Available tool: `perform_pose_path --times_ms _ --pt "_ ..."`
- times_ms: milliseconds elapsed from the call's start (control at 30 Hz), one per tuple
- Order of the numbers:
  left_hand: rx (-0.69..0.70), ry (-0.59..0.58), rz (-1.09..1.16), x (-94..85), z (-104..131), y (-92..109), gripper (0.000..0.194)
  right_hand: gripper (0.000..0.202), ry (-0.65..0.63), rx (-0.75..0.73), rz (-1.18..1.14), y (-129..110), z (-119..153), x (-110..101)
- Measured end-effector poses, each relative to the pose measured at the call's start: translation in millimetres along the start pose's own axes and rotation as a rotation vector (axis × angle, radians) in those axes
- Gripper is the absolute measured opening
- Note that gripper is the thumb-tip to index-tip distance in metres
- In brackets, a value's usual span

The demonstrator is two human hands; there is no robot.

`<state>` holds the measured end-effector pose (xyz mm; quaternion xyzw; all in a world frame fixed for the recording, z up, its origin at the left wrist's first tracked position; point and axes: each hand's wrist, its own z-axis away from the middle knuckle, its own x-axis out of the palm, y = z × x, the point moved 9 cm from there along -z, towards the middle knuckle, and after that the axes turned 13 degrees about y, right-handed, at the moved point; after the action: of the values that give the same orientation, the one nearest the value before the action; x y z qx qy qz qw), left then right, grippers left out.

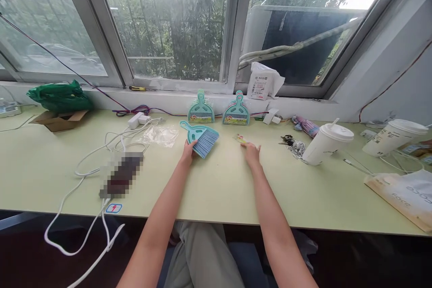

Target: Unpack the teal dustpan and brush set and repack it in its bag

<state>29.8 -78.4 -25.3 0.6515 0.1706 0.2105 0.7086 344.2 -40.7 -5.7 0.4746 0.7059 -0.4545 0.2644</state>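
**A:** Head view: what are the hands doing at this pale green laminate desk (219, 189)?

**B:** The left hand (187, 150) has its fingers curled on the small teal plastic hand brush with blue bristles (201, 137), which lies flat on the desk just ahead of the person. The right hand (251, 152) rests palm down, fingers loosely spread, fingertips at a small yellowish printed label (240, 139); whether it pinches the label is hard to tell.

**A:** How far along does it look?

**B:** Seemingly one brush out of its wrap: a crumpled clear plastic bag (161, 135) lies empty to the left. Two teal plastic mini dustpan sets (218, 110) stand upright against the window ledge, labels on, apparently untouched.

**A:** Textures around?

**B:** A smooth white lidded paper cup (326, 144), looping white cables (101, 162), a metal bunch of keys (292, 145).
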Motion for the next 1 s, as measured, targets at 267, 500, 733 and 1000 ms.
perform_pose_path --times_ms 267,500,733,1000 --pt "-0.06 -0.016 0.065 -1.7 -1 -7 0.041 0.041 0.098 -0.129 0.055 -72 22 2" --pt "-0.072 -0.02 0.135 -1.6 -2 -10 0.044 0.034 -0.113 -0.123 -0.123 -62 24 30" --pt "-0.134 -0.019 0.124 0.1 7 -12 0.045 0.027 -0.064 0.018 -0.193 -33 16 22" --pt "-0.17 -0.128 0.162 25.6 26 -17 0.052 0.056 0.123 0.256 -0.773 -71 27 6"
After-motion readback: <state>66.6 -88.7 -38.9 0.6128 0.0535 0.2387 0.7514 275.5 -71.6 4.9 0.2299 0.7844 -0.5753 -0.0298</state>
